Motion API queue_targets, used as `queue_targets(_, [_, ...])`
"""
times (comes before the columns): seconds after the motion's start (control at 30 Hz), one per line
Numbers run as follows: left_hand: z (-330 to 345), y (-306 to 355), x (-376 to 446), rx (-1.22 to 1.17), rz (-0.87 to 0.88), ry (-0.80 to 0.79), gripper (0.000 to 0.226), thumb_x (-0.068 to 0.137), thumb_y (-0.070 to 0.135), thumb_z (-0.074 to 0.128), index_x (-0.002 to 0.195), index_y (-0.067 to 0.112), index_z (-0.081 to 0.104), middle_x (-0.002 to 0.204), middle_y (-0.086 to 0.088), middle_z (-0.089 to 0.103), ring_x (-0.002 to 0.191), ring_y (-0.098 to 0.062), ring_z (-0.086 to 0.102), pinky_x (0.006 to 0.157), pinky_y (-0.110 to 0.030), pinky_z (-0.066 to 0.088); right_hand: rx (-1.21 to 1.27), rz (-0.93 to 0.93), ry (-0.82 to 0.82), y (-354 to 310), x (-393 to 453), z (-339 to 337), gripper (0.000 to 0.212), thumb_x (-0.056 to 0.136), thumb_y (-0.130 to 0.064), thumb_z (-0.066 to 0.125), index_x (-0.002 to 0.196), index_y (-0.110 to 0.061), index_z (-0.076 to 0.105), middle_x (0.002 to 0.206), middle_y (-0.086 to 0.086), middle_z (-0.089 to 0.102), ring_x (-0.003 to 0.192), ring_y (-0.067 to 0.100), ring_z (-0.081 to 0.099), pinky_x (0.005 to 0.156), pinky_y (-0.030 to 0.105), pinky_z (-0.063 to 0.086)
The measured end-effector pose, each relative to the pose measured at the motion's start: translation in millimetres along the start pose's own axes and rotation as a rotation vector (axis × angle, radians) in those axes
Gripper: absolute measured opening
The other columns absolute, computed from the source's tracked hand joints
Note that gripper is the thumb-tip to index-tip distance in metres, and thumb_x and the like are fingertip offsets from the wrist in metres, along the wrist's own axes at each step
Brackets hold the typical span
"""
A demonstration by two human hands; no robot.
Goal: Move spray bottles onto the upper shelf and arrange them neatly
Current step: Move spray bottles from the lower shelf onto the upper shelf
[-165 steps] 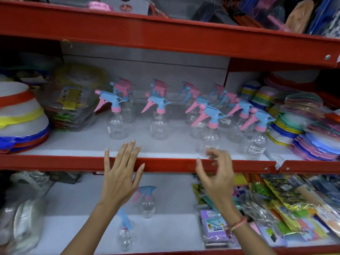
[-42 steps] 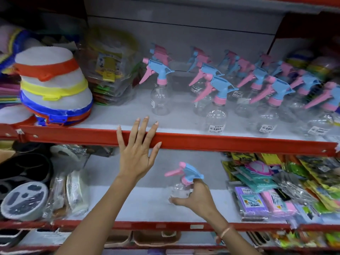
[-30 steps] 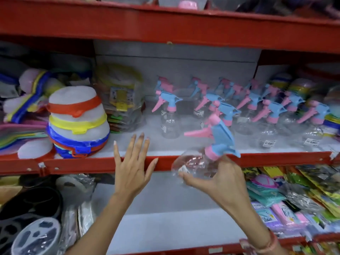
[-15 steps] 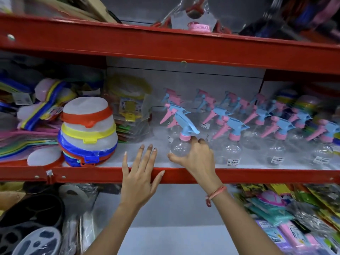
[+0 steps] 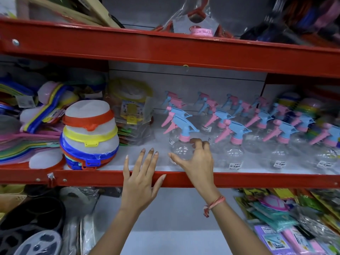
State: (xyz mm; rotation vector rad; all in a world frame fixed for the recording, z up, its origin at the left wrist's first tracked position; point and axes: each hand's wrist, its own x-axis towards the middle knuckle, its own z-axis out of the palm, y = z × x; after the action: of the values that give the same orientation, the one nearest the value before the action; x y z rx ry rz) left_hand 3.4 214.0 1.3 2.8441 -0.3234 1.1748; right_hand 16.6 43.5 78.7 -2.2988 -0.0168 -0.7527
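A clear spray bottle (image 5: 181,144) with a blue head and pink trigger stands upright at the front left of the upper shelf (image 5: 257,179). My right hand (image 5: 196,161) wraps around its round body from the front, thumb to the left and fingers over the shoulder. My left hand (image 5: 140,179) lies flat with spread fingers on the shelf's red front edge, holding nothing. Several more spray bottles (image 5: 234,144) of the same kind stand in rows to the right and behind.
A stack of white lidded containers (image 5: 90,137) with red, yellow and blue rims sits left of the bottles, with packaged goods (image 5: 131,116) behind. Coloured packets (image 5: 287,223) crowd the lower shelf's right side. Another red shelf (image 5: 165,50) hangs overhead.
My right hand lifted a spray bottle from the lower shelf and set it upright at the front left of the upper shelf. The left hand stayed on the red edge.
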Motion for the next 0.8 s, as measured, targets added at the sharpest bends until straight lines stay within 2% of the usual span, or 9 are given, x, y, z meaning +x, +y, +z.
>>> queue_targets(0.17, [0,-1,-1,-0.008,0.0,-0.001,0.063,0.096,0.054,0.034,0.147,0.016,0.036,0.155,-0.002,0.037,0.144,-0.023,0.031,0.116,-0.058,0.021,0.053,-0.011,-0.071,6,8,-3,0.073,0.057,-0.048,0.077,0.122,-0.02,0.059,0.111,0.005,0.062,0.099,0.023,0.064,0.085,0.033,0.051])
queue_targets(0.23, [0,0,0,-0.011,0.001,0.001,0.063,0.096,0.053,0.034,0.147,0.016,0.036,0.154,-0.002,0.038,0.144,-0.023,0.032,0.116,-0.058,0.021,0.106,-0.033,-0.109,9,10,-5,0.075,0.053,-0.05,0.069,0.122,-0.022,0.06,0.112,0.002,0.064,0.101,0.019,0.064,0.087,0.036,0.054])
queue_targets(0.33, [0,-1,0,-0.016,0.006,-0.002,0.063,0.096,0.053,0.034,0.147,0.016,0.037,0.154,-0.002,0.039,0.144,-0.023,0.032,0.116,-0.058,0.021,0.183,-0.071,-0.16,18,9,-4,0.072,0.058,-0.05,0.068,0.125,-0.025,0.058,0.116,-0.003,0.063,0.105,0.014,0.062,0.089,0.04,0.054])
queue_targets(0.47, [-1,0,-1,-0.037,0.004,-0.012,0.062,0.096,0.053,0.033,0.147,0.017,0.036,0.154,-0.002,0.038,0.144,-0.022,0.031,0.117,-0.057,0.02,0.203,-0.079,-0.204,26,6,-2,0.076,0.067,-0.051,0.07,0.136,-0.029,0.048,0.126,-0.005,0.059,0.113,0.012,0.059,0.094,0.04,0.053])
queue_targets(0.57, [-5,2,-2,-0.075,-0.012,-0.007,0.064,0.096,0.053,0.033,0.148,0.017,0.032,0.156,-0.002,0.034,0.145,-0.021,0.029,0.117,-0.058,0.019,0.229,-0.094,-0.206,28,-1,-10,0.088,0.073,-0.05,0.074,0.147,-0.03,0.03,0.14,-0.01,0.046,0.127,0.006,0.046,0.105,0.029,0.043])
queue_targets(0.6, [-6,4,-3,-0.11,-0.027,0.013,0.065,0.095,0.052,0.035,0.149,0.017,0.03,0.157,-0.003,0.032,0.145,-0.021,0.028,0.117,-0.058,0.017,0.249,-0.1,-0.18,29,-3,-14,0.088,0.075,-0.05,0.074,0.147,-0.029,0.029,0.143,-0.01,0.043,0.13,0.005,0.043,0.107,0.028,0.042])
queue_targets(0.67, [-10,13,-8,-0.239,-0.073,0.084,0.064,0.093,0.048,0.04,0.149,0.018,0.028,0.157,-0.005,0.032,0.145,-0.02,0.028,0.118,-0.057,0.013,0.281,-0.136,-0.111,32,-8,-27,0.077,0.077,-0.05,0.072,0.142,-0.028,0.038,0.14,-0.009,0.045,0.129,0.007,0.046,0.106,0.031,0.044])
queue_targets(0.73, [-17,27,-12,-0.369,-0.104,0.152,0.059,0.091,0.043,0.046,0.143,0.019,0.032,0.152,-0.007,0.038,0.142,-0.022,0.033,0.119,-0.055,0.011,0.301,-0.191,-0.059,36,-13,-42,0.057,0.08,-0.045,0.071,0.131,-0.027,0.052,0.127,-0.011,0.052,0.118,0.005,0.053,0.097,0.031,0.051])
queue_targets(0.8, [-26,50,-10,-0.458,-0.101,0.2,0.048,0.091,0.038,0.047,0.134,0.019,0.041,0.139,-0.007,0.048,0.132,-0.023,0.043,0.117,-0.055,0.02,0.33,-0.24,-0.018,44,-17,-60,0.04,0.082,-0.037,0.069,0.119,-0.025,0.062,0.115,-0.01,0.058,0.105,0.005,0.06,0.084,0.029,0.055])
